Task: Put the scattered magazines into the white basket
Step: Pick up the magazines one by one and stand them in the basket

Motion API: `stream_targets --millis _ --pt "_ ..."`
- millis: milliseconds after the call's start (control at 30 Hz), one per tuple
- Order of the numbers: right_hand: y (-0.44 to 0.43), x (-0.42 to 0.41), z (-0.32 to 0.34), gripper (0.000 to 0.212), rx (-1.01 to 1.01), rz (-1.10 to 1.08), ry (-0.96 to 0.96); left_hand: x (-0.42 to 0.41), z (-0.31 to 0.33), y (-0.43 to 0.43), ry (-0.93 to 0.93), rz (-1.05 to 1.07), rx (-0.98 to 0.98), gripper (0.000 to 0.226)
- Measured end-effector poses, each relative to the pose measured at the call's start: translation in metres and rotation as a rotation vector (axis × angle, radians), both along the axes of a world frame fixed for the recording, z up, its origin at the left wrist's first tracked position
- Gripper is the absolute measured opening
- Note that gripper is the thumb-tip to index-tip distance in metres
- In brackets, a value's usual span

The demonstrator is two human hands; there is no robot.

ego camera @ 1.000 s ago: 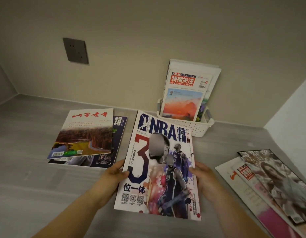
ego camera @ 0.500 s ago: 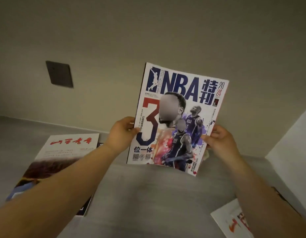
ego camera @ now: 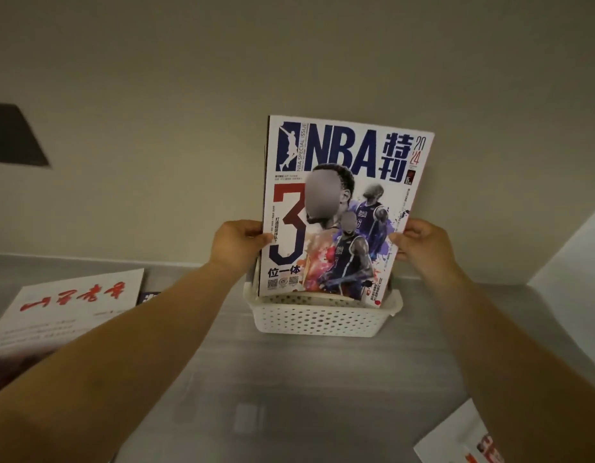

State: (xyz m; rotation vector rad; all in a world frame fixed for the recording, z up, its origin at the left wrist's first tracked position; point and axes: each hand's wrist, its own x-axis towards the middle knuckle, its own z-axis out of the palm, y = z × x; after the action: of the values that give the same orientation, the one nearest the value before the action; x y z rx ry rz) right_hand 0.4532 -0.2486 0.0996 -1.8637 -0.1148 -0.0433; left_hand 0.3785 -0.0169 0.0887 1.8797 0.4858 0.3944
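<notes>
The NBA magazine (ego camera: 343,208), held in the air half a second ago, now stands upright with its lower edge inside the white basket (ego camera: 318,317) at the far wall. The left hand (ego camera: 237,243) and right hand (ego camera: 421,243) still have their fingers grasping its side edges.

Place: a home-like nook, suggested but not confirmed.
Surface: a grey wood-grain counter (ego camera: 306,379) is enclosed by plain beige walls (ego camera: 189,78).
Far left: a dark wall plate (ego camera: 14,137) is mounted.
Contents: magazines (ego camera: 66,312) and a white basket (ego camera: 318,317) are seen.
</notes>
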Motion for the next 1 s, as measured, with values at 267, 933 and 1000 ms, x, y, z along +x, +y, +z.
stream_targets --millis 267,933,1000 --pt "0.010 0.018 -0.027 0.022 0.026 -0.043 0.043 0.015 -0.034 0.008 0.073 0.018 0.167 0.023" --pt "0.029 0.035 -0.051 0.035 -0.050 -0.053 -0.038 0.041 -0.045 -0.001 -0.112 -0.084 0.338 0.055" --pt "0.032 0.037 -0.050 0.034 -0.044 -0.075 -0.057 0.041 -0.046 -0.003 -0.121 -0.065 0.335 0.053"
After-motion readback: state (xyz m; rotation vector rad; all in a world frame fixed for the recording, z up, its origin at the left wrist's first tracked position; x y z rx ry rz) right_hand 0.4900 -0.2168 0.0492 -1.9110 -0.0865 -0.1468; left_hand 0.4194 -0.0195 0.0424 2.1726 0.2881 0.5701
